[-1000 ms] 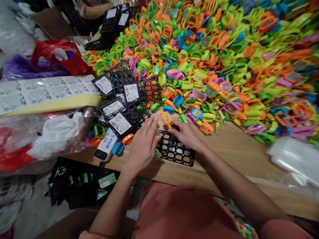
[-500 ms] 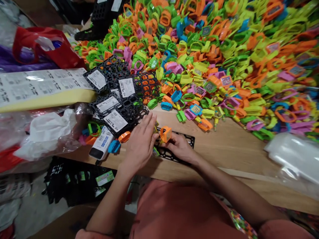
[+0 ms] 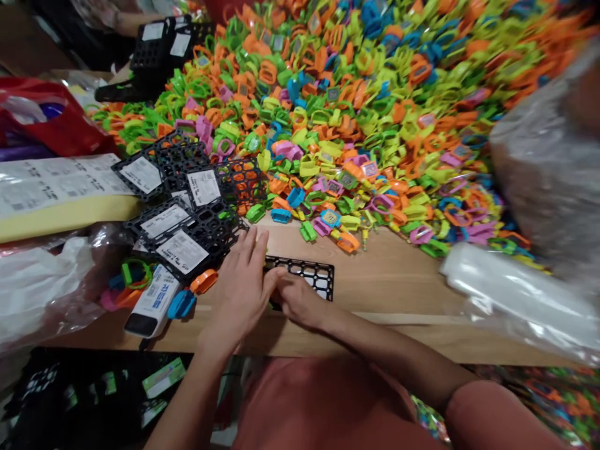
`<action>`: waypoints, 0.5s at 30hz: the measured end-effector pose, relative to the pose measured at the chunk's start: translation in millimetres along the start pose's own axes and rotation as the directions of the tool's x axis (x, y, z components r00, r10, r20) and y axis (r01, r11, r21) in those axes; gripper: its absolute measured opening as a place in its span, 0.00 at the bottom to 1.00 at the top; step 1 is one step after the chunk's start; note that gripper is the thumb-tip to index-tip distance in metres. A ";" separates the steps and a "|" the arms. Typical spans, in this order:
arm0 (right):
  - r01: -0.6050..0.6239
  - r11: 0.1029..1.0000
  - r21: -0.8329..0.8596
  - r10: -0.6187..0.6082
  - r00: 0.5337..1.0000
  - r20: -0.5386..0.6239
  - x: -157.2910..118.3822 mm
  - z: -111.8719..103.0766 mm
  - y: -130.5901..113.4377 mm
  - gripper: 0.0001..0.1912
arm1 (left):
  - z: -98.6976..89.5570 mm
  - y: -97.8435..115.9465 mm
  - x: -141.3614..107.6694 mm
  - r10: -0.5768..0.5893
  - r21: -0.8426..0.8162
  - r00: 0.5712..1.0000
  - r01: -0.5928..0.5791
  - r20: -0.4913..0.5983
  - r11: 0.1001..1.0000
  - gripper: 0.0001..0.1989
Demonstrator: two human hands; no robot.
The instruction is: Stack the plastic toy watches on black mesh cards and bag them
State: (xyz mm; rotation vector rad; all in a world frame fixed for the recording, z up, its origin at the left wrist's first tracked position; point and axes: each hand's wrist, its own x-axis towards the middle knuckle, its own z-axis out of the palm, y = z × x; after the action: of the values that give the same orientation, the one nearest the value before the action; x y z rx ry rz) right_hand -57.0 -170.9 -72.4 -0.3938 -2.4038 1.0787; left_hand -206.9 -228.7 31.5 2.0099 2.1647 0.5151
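Left hand (image 3: 239, 287): is lying open with its fingers extended, its fingertips on the left end of the grid, and is holding nothing visible.
Right hand (image 3: 295, 300): is curling over the grid's lower edge, just touching the left hand; I cannot tell whether it is gripping something small.
Black plastic grid card (image 3: 316, 275): is lying flat on the wooden table (image 3: 398, 287), partly under both hands.
Labelled grid cards (image 3: 182, 250): are overlapping just left of the hands, white labels facing up.
Plastic wristband pile (image 3: 304, 125): is spreading across the table just beyond the hands, in orange, green, yellow and pink.
Nearby: a barcode label sheet (image 3: 56, 187) is lying left, a clear plastic bag (image 3: 510, 294) is lying right, and a co-worker's arm (image 3: 126, 22) is reaching across the far side.
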 end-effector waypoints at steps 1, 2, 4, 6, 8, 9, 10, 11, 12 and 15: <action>-0.031 0.999 0.011 0.031 1.000 -0.003 0.7 0.1 0.9 0.21 | 3.2 -0.4 1.3 0.000 0.018 1.000 0.000 -0.024 1.000 0.38; -0.054 0.998 0.032 0.055 0.998 -0.014 1.4 -0.6 1.6 0.22 | 5.9 -1.0 2.1 0.004 0.029 0.999 -0.002 -0.044 1.000 0.38; -0.069 0.995 0.074 0.071 0.997 -0.023 2.3 -4.4 2.1 0.24 | 9.0 -2.1 2.0 0.016 0.035 0.998 -0.014 -0.064 0.999 0.36; -0.059 0.994 0.092 0.058 0.998 0.006 1.6 -10.2 1.3 0.24 | 8.7 -2.1 0.4 0.034 0.026 0.998 -0.033 -0.057 0.999 0.36; -0.074 0.991 0.115 0.069 0.997 0.044 -1.3 -15.8 -0.2 0.23 | 6.5 -0.2 -1.8 0.052 -0.007 0.998 -0.053 -0.037 0.999 0.35; -0.095 0.985 0.145 0.090 0.995 0.045 -3.2 -17.9 -0.7 0.22 | 5.3 1.2 -2.7 0.055 -0.033 0.998 -0.056 -0.026 0.998 0.35; -0.121 0.976 0.183 0.116 0.993 0.037 -5.2 -19.4 -0.9 0.21 | 4.3 2.7 -3.4 0.052 -0.059 0.998 -0.053 -0.019 0.997 0.34; -0.142 0.964 0.224 0.141 0.990 0.021 -7.1 -20.2 -0.9 0.19 | 3.7 4.1 -3.8 0.043 -0.083 0.999 -0.044 -0.015 0.996 0.34; -0.157 0.953 0.259 0.162 0.987 0.002 -8.7 -20.5 -0.6 0.17 | 3.5 5.1 -3.9 0.031 -0.101 0.999 -0.032 -0.012 0.994 0.34; -0.158 0.939 0.305 0.173 0.985 -0.022 -11.7 -20.1 1.2 0.12 | 4.9 5.2 -2.7 0.028 -0.111 1.000 -0.028 0.001 0.993 0.36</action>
State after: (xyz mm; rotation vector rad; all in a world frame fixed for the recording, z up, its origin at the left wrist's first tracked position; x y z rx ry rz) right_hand -36.5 -162.7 -65.2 -0.5150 -2.1454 1.4689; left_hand -200.1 -230.4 28.3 1.9839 2.0610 0.6214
